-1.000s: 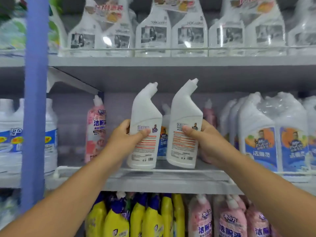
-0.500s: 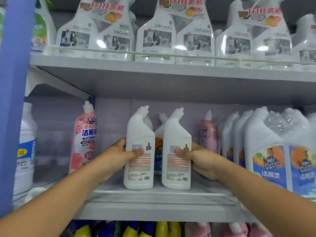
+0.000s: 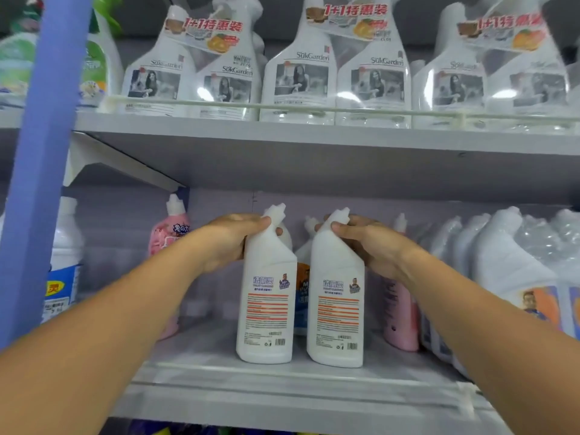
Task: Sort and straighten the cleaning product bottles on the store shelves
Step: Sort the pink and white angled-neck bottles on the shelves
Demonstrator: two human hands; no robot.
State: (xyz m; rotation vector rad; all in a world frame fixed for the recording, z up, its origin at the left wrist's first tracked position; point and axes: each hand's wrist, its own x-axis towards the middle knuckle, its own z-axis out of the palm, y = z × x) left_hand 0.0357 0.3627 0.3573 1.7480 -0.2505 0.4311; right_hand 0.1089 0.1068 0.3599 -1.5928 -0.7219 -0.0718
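Two white toilet-cleaner bottles with bent necks stand upright side by side on the middle shelf, back labels facing me. My left hand grips the neck of the left bottle. My right hand grips the neck of the right bottle. Behind them stands another white bottle with a blue and orange label, mostly hidden.
A pink bottle stands at the left of the shelf, another pink one to the right. Shrink-wrapped white twin packs fill the right side. Wrapped spray-bottle packs line the upper shelf. A blue upright post stands at the left.
Both bottles were set down upright on the shelf. My hands slid up from the bottles' bodies to their necks. The view moved closer and tilted upward.
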